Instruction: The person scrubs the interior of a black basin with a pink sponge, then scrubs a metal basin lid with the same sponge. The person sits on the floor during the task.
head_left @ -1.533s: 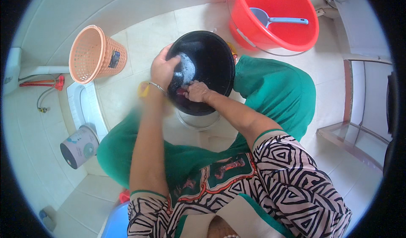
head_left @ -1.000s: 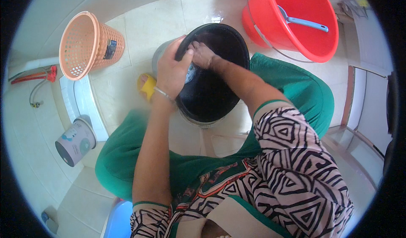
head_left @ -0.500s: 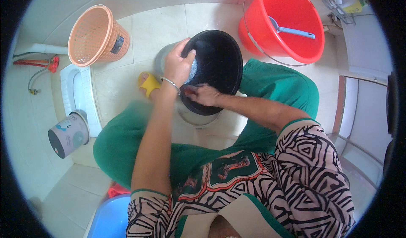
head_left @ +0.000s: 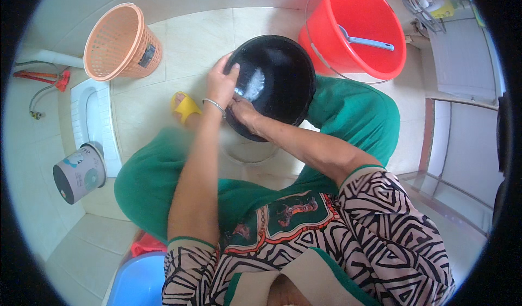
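indoors, between green trouser legs [head_left: 356, 113], a tilted black bucket [head_left: 285, 83], likely light, stiff and slippery if wet, is best held by its rim, which the left hand [head_left: 221, 87] pinches while the right hand [head_left: 246, 113], its grip impossible to tell, reaches inside.

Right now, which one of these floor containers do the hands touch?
The black bucket: the left hand grips its rim and the right hand is inside. No hand touches the red bucket, orange basket, grey bin or blue basin.
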The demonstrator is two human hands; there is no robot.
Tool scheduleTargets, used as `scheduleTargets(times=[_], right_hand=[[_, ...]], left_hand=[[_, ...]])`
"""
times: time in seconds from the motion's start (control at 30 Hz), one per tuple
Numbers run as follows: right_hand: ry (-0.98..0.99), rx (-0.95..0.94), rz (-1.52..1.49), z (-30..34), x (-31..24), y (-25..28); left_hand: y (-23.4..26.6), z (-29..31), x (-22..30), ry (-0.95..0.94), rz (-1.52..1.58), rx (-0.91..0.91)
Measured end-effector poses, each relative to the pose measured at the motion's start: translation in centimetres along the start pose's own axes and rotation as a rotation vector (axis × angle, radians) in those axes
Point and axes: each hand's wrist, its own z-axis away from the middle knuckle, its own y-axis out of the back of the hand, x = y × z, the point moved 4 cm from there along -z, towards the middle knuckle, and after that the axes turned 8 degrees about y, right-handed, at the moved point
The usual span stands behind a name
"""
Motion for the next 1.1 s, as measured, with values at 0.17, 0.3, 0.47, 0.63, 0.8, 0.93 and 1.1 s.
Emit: scheduleTargets(times=[0.17,0.3,0.47,0.63,0.8,0.93,1.1], right_hand=[[-0.178,-0.401,1.019,2.2,-0.6,4.4],[-0.256,-0.548,1.494,1.2,1.5,6.6],[-0.190,-0.067,0.358,-2.8,-3.5,0.3],[-0.458,0.376,-1.204,-8.4,-8.4,7.0],[-0.368,0.696,-1.433,-9.5,-8.4,8.9],[-0.419,0.575,-0.770,-7.0,-9.2,0.6],[-0.281,0.051,0.181,1.3,-6.3,-0.7]], left_hand=[[0.2,-0.4,0.4,0.051,0.058,-0.029],[0.2,-0.4,1.0,0.055,0.088,-0.048],[0.2,0.2,1.5,0.147,0.166,-0.055],[1.4,0.6,2.0,0.090,-0.072,0.041],[1.9,-0.3,0.8,0.155,-0.069,0.058],[2.5,-1.1,-0.6,0.279,0.024,0.068],[2.4,-1.7,-1.2,0.275,0.037,0.061]])
